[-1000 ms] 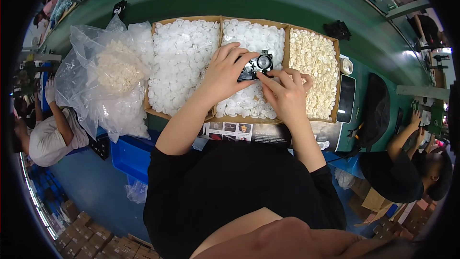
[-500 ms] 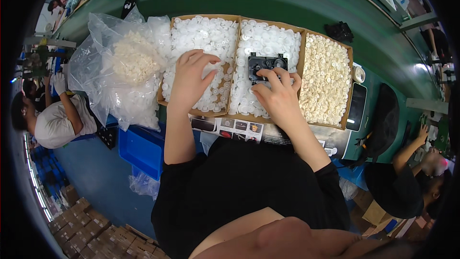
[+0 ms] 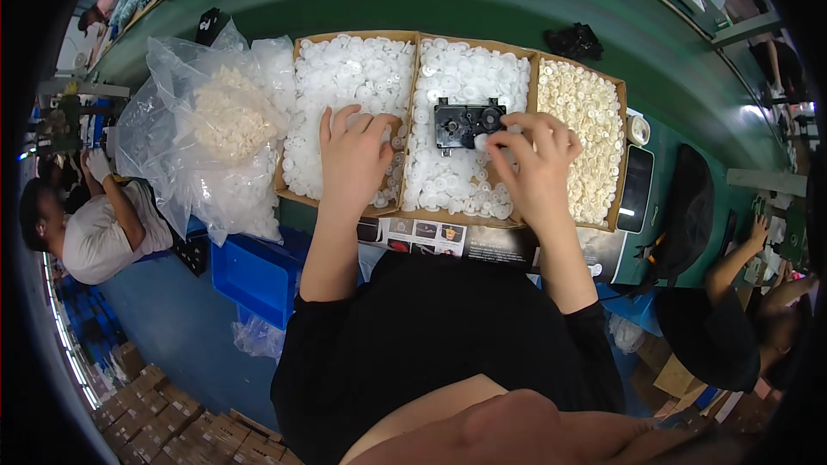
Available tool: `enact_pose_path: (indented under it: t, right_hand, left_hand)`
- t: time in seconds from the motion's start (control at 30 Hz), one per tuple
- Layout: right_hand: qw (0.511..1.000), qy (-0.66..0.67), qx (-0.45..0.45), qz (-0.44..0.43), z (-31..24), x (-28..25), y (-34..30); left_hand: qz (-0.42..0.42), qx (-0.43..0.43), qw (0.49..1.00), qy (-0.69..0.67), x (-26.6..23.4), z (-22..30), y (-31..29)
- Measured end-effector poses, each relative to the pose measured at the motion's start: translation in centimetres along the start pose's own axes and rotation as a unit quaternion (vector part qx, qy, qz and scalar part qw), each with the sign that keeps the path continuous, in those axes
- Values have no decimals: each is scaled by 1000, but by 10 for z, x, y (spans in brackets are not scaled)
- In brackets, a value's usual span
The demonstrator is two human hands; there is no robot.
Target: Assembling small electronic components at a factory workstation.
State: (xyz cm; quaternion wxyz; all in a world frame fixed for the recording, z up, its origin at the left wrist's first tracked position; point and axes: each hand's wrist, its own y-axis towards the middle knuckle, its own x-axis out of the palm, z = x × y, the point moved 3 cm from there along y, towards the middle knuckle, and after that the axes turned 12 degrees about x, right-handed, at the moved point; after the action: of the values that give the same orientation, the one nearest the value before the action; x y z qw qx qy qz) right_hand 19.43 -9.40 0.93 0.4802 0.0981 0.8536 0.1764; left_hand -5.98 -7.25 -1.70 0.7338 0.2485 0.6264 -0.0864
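A black plastic gear housing (image 3: 458,126) lies on the white gears in the middle cardboard tray (image 3: 417,60). My right hand (image 3: 544,155) is at its right side, with thumb and index finger pinched around a small white gear (image 3: 481,142) at the housing's lower right edge. Over the right part of the left tray, my left hand (image 3: 351,159) hovers just above the white gears (image 3: 357,65). Its fingers are bent and spread, with the thumb apart; nothing shows between them, though the fingertips are partly hidden.
Cream gears (image 3: 579,138) fill the right tray. Clear plastic bags (image 3: 215,120) of parts stand at the left. A tape roll (image 3: 637,130), a phone (image 3: 636,189) and a black bag (image 3: 689,198) lie rightward. A blue bin (image 3: 254,275) sits below the table edge. Co-workers are on both sides.
My right hand has moved off the top of the housing to its right side, now with a white gear at its fingertips. The left hand has shifted slightly right and down.
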Motion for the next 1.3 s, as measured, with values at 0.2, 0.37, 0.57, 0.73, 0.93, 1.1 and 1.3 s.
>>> enact_pose_path:
  t: [0.2, 0.37, 0.57, 0.73, 0.93, 1.1, 1.3]
  right_hand:
    - [1000, 1, 10, 23, 8, 4, 6]
    - [1000, -11, 5, 3, 2, 16, 6]
    - [999, -39, -14, 21, 0, 19, 2]
    - [999, -38, -28, 27, 0, 18, -2]
    - [999, -32, 0, 34, 6, 0, -6]
    - [997, -39, 42, 54, 21, -19, -9]
    - [994, -39, 73, 66, 33, -27, -14]
  left_hand:
    - [100, -32, 992, -70, -8, -1, 2]
    - [167, -45, 951, -255, -23, 4, 13]
    - [104, -43, 918, -380, -31, 24, 38]
    - [98, -9, 891, -444, -23, 46, 56]
    - [59, -7, 893, -446, -6, 60, 57]
    - [31, 34, 916, -399, 4, 64, 57]
    - [2, 77, 940, -331, 18, 61, 53]
